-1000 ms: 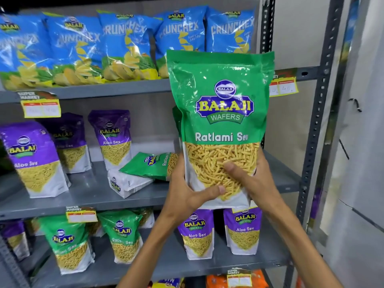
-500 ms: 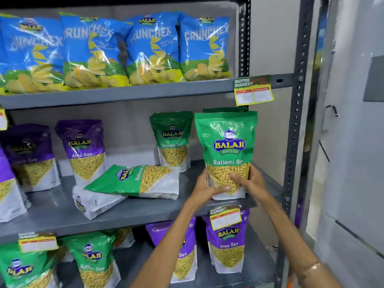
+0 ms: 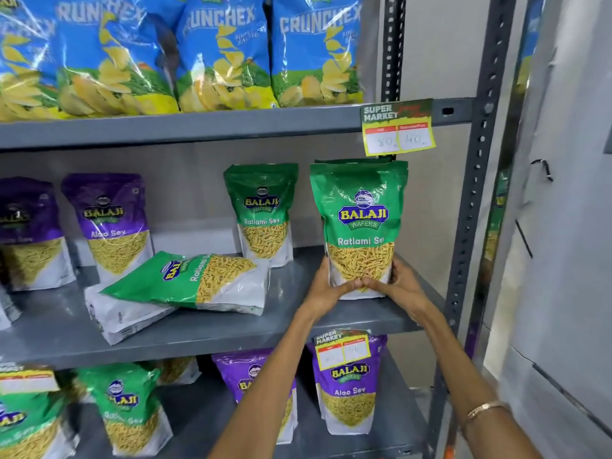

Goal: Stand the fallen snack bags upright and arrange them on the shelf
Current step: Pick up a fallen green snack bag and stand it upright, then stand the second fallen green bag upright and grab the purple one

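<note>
Currently: setting one bag upright.
Green bag (image 3: 361, 223): upright at the right end of the middle shelf (image 3: 198, 329), near its front edge.
Left hand (image 3: 326, 286): clasps the bag's lower left side.
Right hand (image 3: 402, 281): clasps its lower right.
Technique: press the base flat, square the label forward, release gently.
Remaining: fallen green bag (image 3: 202, 281) lying atop a white bag (image 3: 122, 314), mid-shelf.

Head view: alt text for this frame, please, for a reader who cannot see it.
Both hands, left hand and right hand, hold an upright green Ratlami Sev bag at the right end of the middle shelf. To its left, a second green bag lies fallen across a white-backed bag.
</note>
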Demonstrator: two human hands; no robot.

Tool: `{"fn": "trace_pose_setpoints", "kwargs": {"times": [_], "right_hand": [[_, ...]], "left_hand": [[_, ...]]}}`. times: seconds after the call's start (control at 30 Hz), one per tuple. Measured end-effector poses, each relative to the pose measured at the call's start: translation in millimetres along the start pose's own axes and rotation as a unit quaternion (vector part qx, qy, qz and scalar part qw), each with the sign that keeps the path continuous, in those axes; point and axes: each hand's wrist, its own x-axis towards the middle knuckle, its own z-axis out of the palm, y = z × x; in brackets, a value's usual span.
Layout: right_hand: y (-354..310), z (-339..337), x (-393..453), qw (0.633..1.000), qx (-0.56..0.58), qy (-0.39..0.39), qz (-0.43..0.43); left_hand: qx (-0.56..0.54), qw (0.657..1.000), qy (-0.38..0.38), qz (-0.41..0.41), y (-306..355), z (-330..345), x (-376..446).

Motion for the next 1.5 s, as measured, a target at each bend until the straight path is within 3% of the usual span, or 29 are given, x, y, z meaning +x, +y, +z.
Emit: {"fn": "trace_pose_setpoints", "kwargs": {"times": [0.27, 0.37, 0.43, 0.5, 0.57, 0.67, 0.73, 0.83, 0.93, 1.0, 1.17, 1.37, 1.5], "right_hand": [[-5.6, 3.7, -5.3, 0.999, -0.035, 0.016, -0.025], [-12.5, 16.4, -26.0, 0.987, -0.064, 0.119, -0.088], [-19.2, 34.4, -51.8, 0.952, -0.129, 0.233, -0.15], [-34.1, 62.9, -65.8, 0.919, -0.168, 0.259, -0.246], [-50.5, 87.6, -58.3, 0.916, -0.168, 0.202, -0.303], [-89.1, 137.6, -21.3, 0.943, -0.152, 0.068, -0.289], [-112.0, 169.7, 11.0, 0.958, -0.147, -0.04, -0.241], [-128.4, 214.1, 58.5, 0.961, -0.176, -0.146, -0.155], [-134.0, 244.4, 77.8, 0.944, -0.23, -0.22, -0.09], [-131.7, 253.9, 80.9, 0.93, -0.257, -0.262, -0.029], [-134.9, 257.7, 83.0, 0.893, -0.34, -0.281, 0.083], [-145.6, 227.2, 14.7, 0.943, -0.2, -0.253, 0.085], [-123.9, 236.0, -31.8, 0.984, -0.029, -0.165, 0.065]], "left_hand": [[-0.031, 0.999, 0.019, -0.028, 2.2, -2.6, -4.5], [-0.058, 0.997, 0.025, -0.036, 16.3, -8.8, -32.7], [-0.06, 0.994, 0.088, -0.019, 19.3, -19.5, -59.1], [-0.075, 0.98, 0.18, 0.026, 20.3, -36.0, -89.7], [-0.119, 0.945, 0.303, 0.039, 25.3, -46.1, -112.4], [-0.206, 0.841, 0.501, -0.003, 23.6, -73.1, -125.0], [-0.244, 0.787, 0.564, -0.059, 23.7, -93.5, -121.6], [-0.242, 0.758, 0.576, -0.186, 23.5, -116.8, -110.5], [-0.292, 0.764, 0.503, -0.278, 32.2, -131.4, -102.6], [-0.323, 0.773, 0.471, -0.276, 31.1, -144.0, -97.8], [-0.322, 0.816, 0.374, -0.301, 25.4, -175.0, -103.2], [-0.338, 0.859, 0.314, -0.222, 16.1, -203.0, -132.5], [-0.218, 0.906, 0.334, -0.144, 27.4, -213.4, -155.0]]}}
